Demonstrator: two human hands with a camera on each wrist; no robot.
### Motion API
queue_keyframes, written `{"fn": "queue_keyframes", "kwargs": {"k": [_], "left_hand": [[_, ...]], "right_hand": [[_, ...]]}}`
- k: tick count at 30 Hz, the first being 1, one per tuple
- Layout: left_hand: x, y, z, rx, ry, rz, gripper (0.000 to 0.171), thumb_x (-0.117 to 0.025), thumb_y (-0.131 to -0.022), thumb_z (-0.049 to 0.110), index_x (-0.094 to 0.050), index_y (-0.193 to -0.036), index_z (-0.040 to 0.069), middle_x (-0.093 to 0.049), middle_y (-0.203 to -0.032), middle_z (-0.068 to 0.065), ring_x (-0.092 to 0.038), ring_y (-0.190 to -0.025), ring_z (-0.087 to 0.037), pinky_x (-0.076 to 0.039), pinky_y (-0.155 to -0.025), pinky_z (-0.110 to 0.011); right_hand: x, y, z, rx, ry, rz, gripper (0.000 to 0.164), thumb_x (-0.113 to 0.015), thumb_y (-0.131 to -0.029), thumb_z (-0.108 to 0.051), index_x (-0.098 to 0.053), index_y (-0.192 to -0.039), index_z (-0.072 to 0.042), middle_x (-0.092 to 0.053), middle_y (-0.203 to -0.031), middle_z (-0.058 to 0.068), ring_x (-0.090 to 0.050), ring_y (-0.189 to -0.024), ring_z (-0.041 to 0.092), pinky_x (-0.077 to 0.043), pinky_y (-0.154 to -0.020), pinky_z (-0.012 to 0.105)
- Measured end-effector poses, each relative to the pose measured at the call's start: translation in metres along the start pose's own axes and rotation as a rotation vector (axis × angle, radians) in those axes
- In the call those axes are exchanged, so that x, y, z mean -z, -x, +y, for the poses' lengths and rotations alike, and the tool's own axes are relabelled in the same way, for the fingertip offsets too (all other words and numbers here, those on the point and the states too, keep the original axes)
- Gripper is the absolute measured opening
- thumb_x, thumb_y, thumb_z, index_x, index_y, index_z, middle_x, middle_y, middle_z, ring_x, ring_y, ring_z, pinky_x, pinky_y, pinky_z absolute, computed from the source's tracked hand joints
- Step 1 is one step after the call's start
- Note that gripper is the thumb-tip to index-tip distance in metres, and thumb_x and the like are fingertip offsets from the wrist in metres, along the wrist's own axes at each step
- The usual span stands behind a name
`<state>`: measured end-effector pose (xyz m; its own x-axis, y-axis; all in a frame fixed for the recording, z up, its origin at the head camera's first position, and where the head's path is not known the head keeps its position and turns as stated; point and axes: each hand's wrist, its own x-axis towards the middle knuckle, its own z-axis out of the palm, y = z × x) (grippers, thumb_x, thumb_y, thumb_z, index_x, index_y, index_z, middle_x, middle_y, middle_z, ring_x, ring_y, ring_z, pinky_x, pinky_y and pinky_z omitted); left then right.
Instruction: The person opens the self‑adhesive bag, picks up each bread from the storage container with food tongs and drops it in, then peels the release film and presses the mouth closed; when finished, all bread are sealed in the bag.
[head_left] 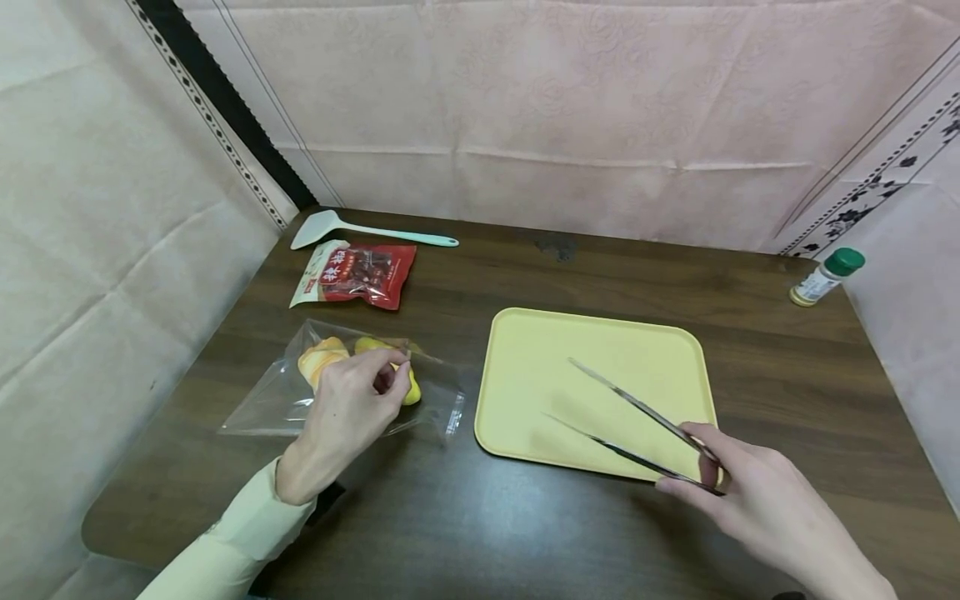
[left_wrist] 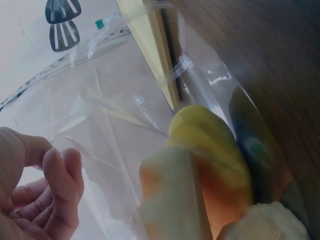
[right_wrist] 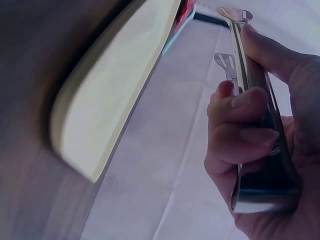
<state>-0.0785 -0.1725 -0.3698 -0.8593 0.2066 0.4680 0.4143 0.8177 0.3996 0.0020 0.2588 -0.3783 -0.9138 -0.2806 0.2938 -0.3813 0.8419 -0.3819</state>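
My left hand (head_left: 348, 408) lifts one side of a clear plastic bag (head_left: 258, 412), pinching the film between thumb and fingertips. Inside the bag lie a golden bread-like piece (head_left: 321, 358) and a yellow rounded piece (head_left: 369, 343). The left wrist view shows this yellow piece close up, next to a pale one (left_wrist: 167, 195) with orange patches. Metal tongs (head_left: 637, 406) are gripped in my right hand (head_left: 780, 500), their arms spread apart over the pale yellow tray (head_left: 592, 333). In the right wrist view, slotted ends (right_wrist: 227, 65) show on the tongs, with nothing between them.
Behind the bag lies a red and white food packet (head_left: 360, 273), and beyond it a light blue spatula (head_left: 375, 231). A small green-capped bottle (head_left: 825, 277) stands at the back right. Cloth-covered walls (head_left: 525, 100) enclose the wooden table (head_left: 465, 525) at the back and sides.
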Motion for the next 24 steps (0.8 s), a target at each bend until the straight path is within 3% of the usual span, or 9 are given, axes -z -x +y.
{"fn": "queue_keyframes", "kwargs": {"k": [7,11,18,24], "left_hand": [[-0.001,-0.001,0.000,-0.016,0.002,0.011,0.006,-0.079,-0.088,-0.003,-0.080,-0.092,0.001,-0.075,-0.075,-0.008,-0.058,-0.060,-0.010,-0.055,-0.058,-0.027],[-0.001,-0.001,-0.001,-0.016,0.001,0.013,0.006,-0.079,-0.088,-0.003,-0.080,-0.092,0.002,-0.075,-0.074,-0.008,-0.058,-0.060,-0.010,-0.054,-0.058,-0.027],[-0.002,-0.001,-0.002,-0.025,0.005,0.017,0.007,-0.079,-0.087,-0.003,-0.080,-0.092,0.002,-0.074,-0.074,-0.007,-0.058,-0.060,-0.009,-0.053,-0.057,-0.027],[-0.002,-0.002,-0.002,-0.016,0.001,0.004,0.006,-0.080,-0.088,-0.002,-0.080,-0.093,0.002,-0.075,-0.075,-0.008,-0.058,-0.060,-0.010,-0.053,-0.058,-0.027]], "right_hand": [[0.009,0.025,0.019,-0.076,-0.033,0.032,0.050,-0.099,-0.074,-0.018,-0.066,-0.111,-0.026,-0.043,-0.071,-0.028,-0.039,-0.062,-0.012,-0.029,-0.061,0.012],[0.012,0.038,0.028,-0.188,-0.015,0.017,0.044,-0.095,-0.081,-0.023,-0.066,-0.113,-0.023,-0.041,-0.071,-0.024,-0.037,-0.060,-0.009,-0.026,-0.061,0.014],[0.018,0.052,0.049,-0.387,0.032,0.026,0.038,-0.090,-0.089,-0.033,-0.068,-0.114,-0.014,-0.052,-0.076,-0.023,-0.042,-0.066,-0.008,-0.028,-0.063,0.013],[0.025,0.045,0.064,-0.534,0.063,-0.072,0.052,-0.072,-0.104,-0.043,-0.060,-0.120,0.005,-0.058,-0.079,-0.003,-0.046,-0.065,0.002,-0.038,-0.061,0.026]]}}
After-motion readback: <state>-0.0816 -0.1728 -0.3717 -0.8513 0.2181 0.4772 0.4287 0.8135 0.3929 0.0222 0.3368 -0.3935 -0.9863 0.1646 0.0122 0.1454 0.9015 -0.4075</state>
